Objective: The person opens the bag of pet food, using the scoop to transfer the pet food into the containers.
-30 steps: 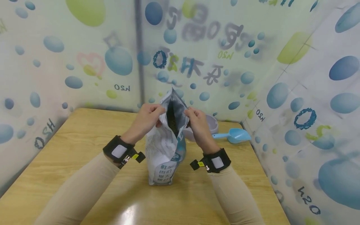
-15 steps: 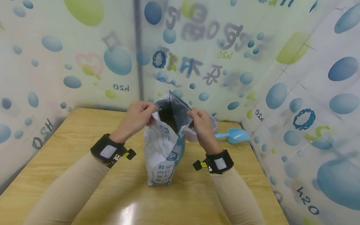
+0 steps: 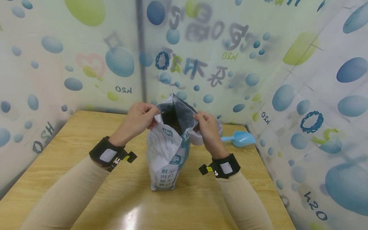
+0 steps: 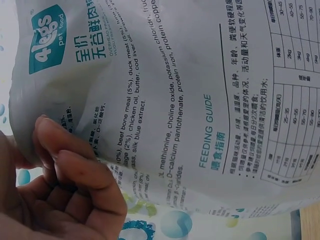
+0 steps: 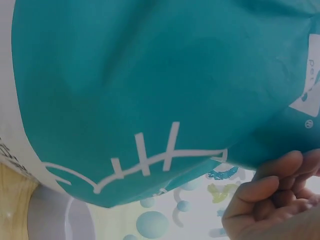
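A white and teal pet food bag (image 3: 165,150) stands upright on the table, its silver-lined mouth spread wide with dark brown contents showing inside. My left hand (image 3: 141,116) pinches the left edge of the mouth. At the opposite edge, my right hand (image 3: 207,126) pinches the rim between thumb and fingers. In the left wrist view the bag's printed back (image 4: 200,100) with a feeding guide fills the picture, my left hand (image 4: 75,185) at its edge. The right wrist view shows the bag's teal side (image 5: 165,85) and my right hand (image 5: 280,195) at the rim.
Behind the bag and my right hand stands a pale lilac bowl (image 3: 196,139), partly hidden. A light blue scoop (image 3: 242,139) lies to its right, near the table's right edge. The wooden table (image 3: 115,191) meets patterned walls at the back and right.
My left hand has moved left and my right hand slightly right, both still pinching the rim. The bag's mouth has widened from a narrow gap, showing more of the contents.
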`<state>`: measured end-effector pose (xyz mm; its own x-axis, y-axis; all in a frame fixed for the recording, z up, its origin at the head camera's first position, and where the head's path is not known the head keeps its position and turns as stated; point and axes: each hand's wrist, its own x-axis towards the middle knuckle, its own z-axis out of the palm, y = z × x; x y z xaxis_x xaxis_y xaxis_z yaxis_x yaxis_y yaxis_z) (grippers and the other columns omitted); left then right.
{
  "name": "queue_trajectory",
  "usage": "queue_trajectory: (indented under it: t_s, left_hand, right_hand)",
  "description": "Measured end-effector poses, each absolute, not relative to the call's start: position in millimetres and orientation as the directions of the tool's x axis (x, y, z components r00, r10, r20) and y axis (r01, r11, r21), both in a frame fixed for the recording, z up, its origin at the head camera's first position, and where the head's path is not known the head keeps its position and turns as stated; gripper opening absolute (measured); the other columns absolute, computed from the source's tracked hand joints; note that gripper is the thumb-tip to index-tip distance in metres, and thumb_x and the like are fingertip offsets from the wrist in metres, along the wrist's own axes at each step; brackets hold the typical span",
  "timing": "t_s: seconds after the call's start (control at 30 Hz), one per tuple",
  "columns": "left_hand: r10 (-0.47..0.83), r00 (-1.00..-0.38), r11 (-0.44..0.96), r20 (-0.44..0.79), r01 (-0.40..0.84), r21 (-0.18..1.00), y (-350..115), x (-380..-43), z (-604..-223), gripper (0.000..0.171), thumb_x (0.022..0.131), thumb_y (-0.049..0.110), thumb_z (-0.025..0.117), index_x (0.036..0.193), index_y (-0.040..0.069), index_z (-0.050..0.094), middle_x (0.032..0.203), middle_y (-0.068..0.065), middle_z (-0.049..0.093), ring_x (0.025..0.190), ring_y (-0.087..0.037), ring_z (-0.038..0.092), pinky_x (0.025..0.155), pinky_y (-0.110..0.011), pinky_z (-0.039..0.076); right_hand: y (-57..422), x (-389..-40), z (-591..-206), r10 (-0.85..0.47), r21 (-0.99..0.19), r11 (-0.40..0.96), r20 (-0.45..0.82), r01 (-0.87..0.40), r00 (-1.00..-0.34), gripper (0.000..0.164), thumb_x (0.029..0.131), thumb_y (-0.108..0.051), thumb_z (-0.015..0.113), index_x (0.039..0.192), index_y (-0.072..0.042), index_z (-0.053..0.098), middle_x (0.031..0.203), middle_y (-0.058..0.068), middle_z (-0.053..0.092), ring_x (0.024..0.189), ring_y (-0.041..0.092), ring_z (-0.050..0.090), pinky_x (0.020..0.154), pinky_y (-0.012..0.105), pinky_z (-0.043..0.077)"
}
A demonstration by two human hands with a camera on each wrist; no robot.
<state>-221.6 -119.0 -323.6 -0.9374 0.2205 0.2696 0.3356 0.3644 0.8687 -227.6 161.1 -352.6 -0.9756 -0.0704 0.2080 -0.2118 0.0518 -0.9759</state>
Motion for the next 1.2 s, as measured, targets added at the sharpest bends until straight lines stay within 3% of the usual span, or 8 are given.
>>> queue_trajectory:
  t_s: [0.4, 0.53, 0.63, 0.7, 0.8, 0.87, 1.03, 1.2]
  left_hand:
    - [0.275, -0.936, 0.437, 0.218, 0.324, 0.839, -113.7, -223.7, -321.4, 0.051, 0.119, 0.037, 0.057, 0.075, 0.011, 0.062, 0.066, -0.003, 0.067, 0.074, -0.036, 0.066, 0.073, -0.036, 0.048]
    - [0.272, -0.945, 0.484, 0.180, 0.296, 0.824, -114.5, -222.4, -316.2, 0.051, 0.119, 0.049, 0.060, 0.086, 0.011, 0.067, 0.074, -0.004, 0.069, 0.080, -0.036, 0.068, 0.077, -0.038, 0.048]
    - [0.255, -0.960, 0.549, 0.115, 0.241, 0.800, -114.3, -222.1, -311.7, 0.048, 0.118, 0.057, 0.060, 0.109, 0.011, 0.071, 0.095, -0.008, 0.074, 0.088, -0.031, 0.071, 0.079, -0.037, 0.052]
    - [0.244, -0.968, 0.578, 0.065, 0.198, 0.792, -113.4, -221.2, -308.6, 0.054, 0.117, 0.060, 0.060, 0.127, 0.009, 0.069, 0.114, -0.013, 0.075, 0.098, -0.031, 0.074, 0.084, -0.038, 0.058]
    - [0.249, -0.968, 0.599, 0.002, 0.156, 0.786, -111.6, -221.1, -303.8, 0.073, 0.117, 0.066, 0.056, 0.154, 0.002, 0.059, 0.149, -0.023, 0.069, 0.121, -0.038, 0.076, 0.093, -0.045, 0.068]
    - [0.270, -0.962, 0.610, -0.036, 0.142, 0.779, -109.2, -221.0, -300.2, 0.084, 0.117, 0.069, 0.052, 0.165, 0.000, 0.053, 0.165, -0.026, 0.060, 0.134, -0.043, 0.073, 0.101, -0.052, 0.070]
    - [0.330, -0.932, 0.648, -0.152, 0.106, 0.754, -103.8, -220.5, -293.0, 0.106, 0.114, 0.079, 0.047, 0.182, -0.001, 0.031, 0.186, -0.028, 0.039, 0.158, -0.050, 0.059, 0.121, -0.065, 0.060]
    - [0.390, -0.875, 0.592, -0.288, -0.002, 0.806, -103.5, -219.3, -289.8, 0.117, 0.111, 0.078, 0.056, 0.189, 0.009, 0.003, 0.196, -0.021, 0.018, 0.174, -0.054, 0.036, 0.125, -0.079, 0.052]
  right_hand:
    - [168.0, -226.3, -344.4, -0.166, -0.981, 0.084, 0.159, -0.174, -0.973, 0.044, 0.122, -0.035, 0.053, 0.083, -0.016, 0.059, 0.080, -0.004, 0.053, 0.075, 0.017, 0.052, 0.069, 0.029, 0.044]
    - [168.3, -225.2, -336.4, -0.129, -0.983, 0.137, 0.104, -0.122, -0.986, 0.038, 0.122, -0.043, 0.054, 0.101, -0.014, 0.065, 0.093, 0.000, 0.063, 0.084, 0.019, 0.060, 0.071, 0.028, 0.051]
    - [168.0, -224.1, -330.0, -0.108, -0.980, 0.187, 0.048, -0.067, -0.993, 0.041, 0.121, -0.049, 0.054, 0.132, -0.011, 0.067, 0.125, 0.007, 0.070, 0.109, 0.024, 0.071, 0.084, 0.034, 0.066]
    - [167.6, -224.0, -326.1, -0.114, -0.977, 0.208, 0.012, -0.035, -0.993, 0.053, 0.120, -0.051, 0.056, 0.150, -0.008, 0.061, 0.148, 0.012, 0.065, 0.130, 0.032, 0.070, 0.098, 0.045, 0.071]
    - [165.3, -224.1, -319.0, -0.165, -0.965, 0.263, -0.043, -0.002, -0.985, 0.069, 0.119, -0.054, 0.057, 0.167, -0.005, 0.052, 0.174, 0.015, 0.051, 0.157, 0.040, 0.057, 0.115, 0.061, 0.066]
    - [163.0, -223.7, -314.3, -0.207, -0.953, 0.301, -0.090, 0.024, -0.974, 0.074, 0.119, -0.054, 0.058, 0.173, -0.005, 0.046, 0.182, 0.014, 0.044, 0.166, 0.041, 0.048, 0.120, 0.064, 0.062]
    - [157.1, -222.7, -304.9, -0.286, -0.938, 0.336, -0.183, 0.080, -0.941, 0.075, 0.121, -0.050, 0.058, 0.179, -0.008, 0.039, 0.189, 0.011, 0.037, 0.174, 0.038, 0.040, 0.128, 0.067, 0.056]
    - [151.5, -225.7, -302.9, -0.380, -0.948, 0.301, -0.222, 0.107, -0.898, 0.061, 0.122, -0.044, 0.057, 0.173, -0.011, 0.051, 0.175, 0.011, 0.055, 0.165, 0.037, 0.053, 0.126, 0.070, 0.056]
